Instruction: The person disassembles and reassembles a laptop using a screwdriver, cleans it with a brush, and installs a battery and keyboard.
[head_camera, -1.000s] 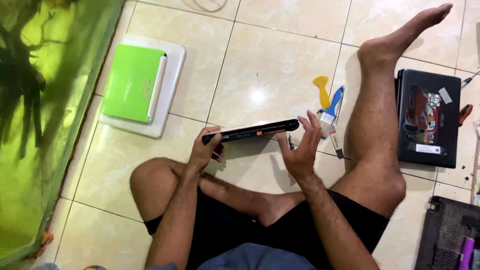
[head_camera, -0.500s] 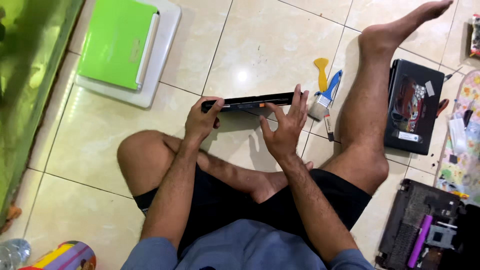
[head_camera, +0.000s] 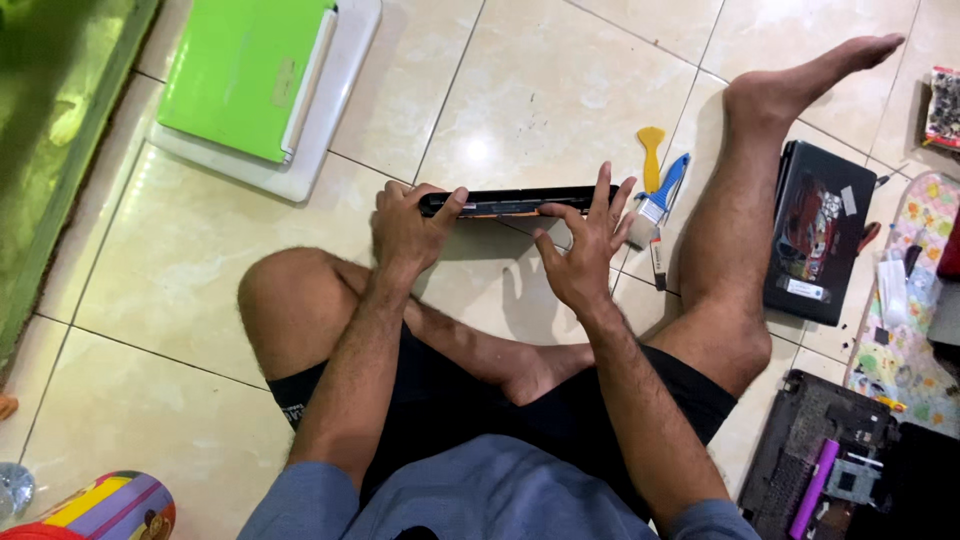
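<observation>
Head view: hands (head_camera: 400, 228) on black laptop (head_camera: 515, 201)

From my seat, the thin black device (head_camera: 515, 202) shows only its edge, so I cannot tell what its faces look like. My left hand (head_camera: 405, 228) covers its left end; my right hand's fingers (head_camera: 598, 205) hide part of the right end. At the near right, the opened laptop base (head_camera: 820, 455) is cut by the frame. The striped cylinder (head_camera: 105, 510) at the near left is also cropped.
</observation>
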